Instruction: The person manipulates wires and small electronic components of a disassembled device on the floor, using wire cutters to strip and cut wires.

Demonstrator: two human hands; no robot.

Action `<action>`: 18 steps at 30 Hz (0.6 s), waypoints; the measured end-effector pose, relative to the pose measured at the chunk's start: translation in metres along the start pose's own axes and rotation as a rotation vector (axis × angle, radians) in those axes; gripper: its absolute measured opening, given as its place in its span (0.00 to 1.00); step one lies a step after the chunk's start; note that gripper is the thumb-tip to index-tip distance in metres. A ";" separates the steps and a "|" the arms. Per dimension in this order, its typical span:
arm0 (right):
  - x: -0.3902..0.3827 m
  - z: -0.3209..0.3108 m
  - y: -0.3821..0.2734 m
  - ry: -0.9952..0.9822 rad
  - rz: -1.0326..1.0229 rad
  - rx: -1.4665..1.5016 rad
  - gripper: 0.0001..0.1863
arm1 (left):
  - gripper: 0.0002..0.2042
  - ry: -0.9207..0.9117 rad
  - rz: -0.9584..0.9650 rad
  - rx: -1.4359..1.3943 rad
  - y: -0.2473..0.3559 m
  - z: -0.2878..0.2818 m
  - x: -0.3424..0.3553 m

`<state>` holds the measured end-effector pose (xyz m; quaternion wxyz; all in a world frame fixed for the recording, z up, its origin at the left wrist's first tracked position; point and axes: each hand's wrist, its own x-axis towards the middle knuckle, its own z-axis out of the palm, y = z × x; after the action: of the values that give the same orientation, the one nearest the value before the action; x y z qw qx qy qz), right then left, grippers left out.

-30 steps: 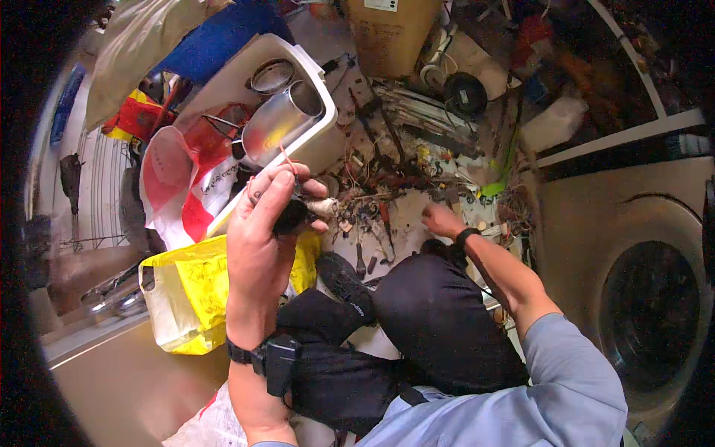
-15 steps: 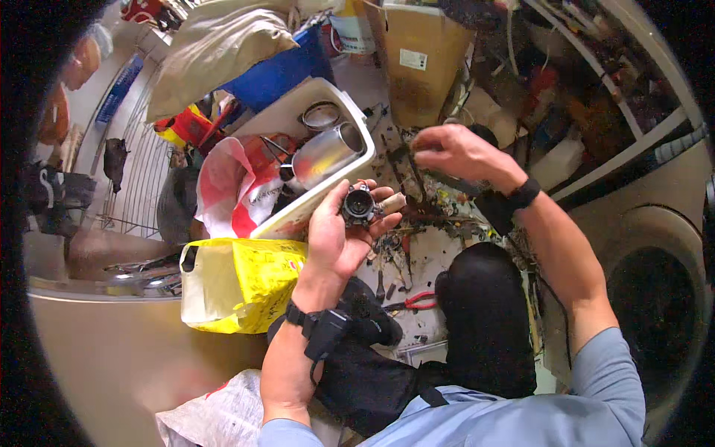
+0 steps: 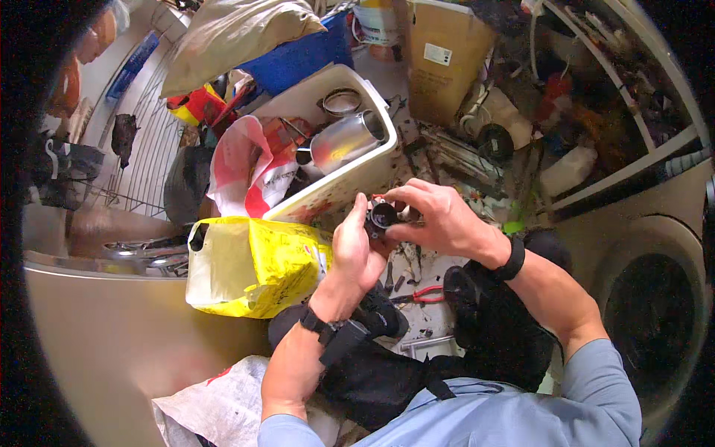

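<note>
My left hand [image 3: 357,249] holds a small round black part [image 3: 383,215] with a dark hollow-looking centre and a knobbly rim. It rests against the fingers, with the thumb along its left side. My right hand [image 3: 439,217] meets it from the right, thumb and fingertips closed on its edge. A bit of red shows at the top of the part. Its underside is hidden by my fingers. Just behind my hands stands a white plastic bin [image 3: 328,195] holding a metal cylinder [image 3: 348,141] and a red and white plastic bag [image 3: 242,167].
A yellow bag [image 3: 287,261] stands open left of my left forearm. Red-handled pliers [image 3: 427,295] lie on the littered floor between my legs. Behind are a cardboard box [image 3: 449,63] and a blue bin [image 3: 298,63]. A front-loading machine [image 3: 655,298] flanks my right arm.
My right hand has come in from the upper right and closed on the part's edge. The part has turned in my left hand, and the view has shifted slightly.
</note>
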<state>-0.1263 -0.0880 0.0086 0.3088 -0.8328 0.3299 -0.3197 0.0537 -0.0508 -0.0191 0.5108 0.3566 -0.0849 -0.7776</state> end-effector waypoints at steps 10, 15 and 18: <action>-0.002 0.016 0.020 -0.022 0.083 0.167 0.25 | 0.20 -0.031 -0.058 0.073 0.009 -0.004 -0.014; -0.010 0.020 0.030 -0.030 0.188 0.309 0.25 | 0.21 -0.020 -0.020 0.165 0.005 -0.014 -0.015; -0.014 0.018 0.027 -0.053 0.218 0.349 0.28 | 0.21 -0.117 0.004 0.203 0.006 -0.010 -0.018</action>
<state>-0.1302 -0.0880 -0.0266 0.4897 -0.7341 0.3494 -0.3148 0.0686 -0.0358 -0.0151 0.4679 0.3604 -0.1934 -0.7834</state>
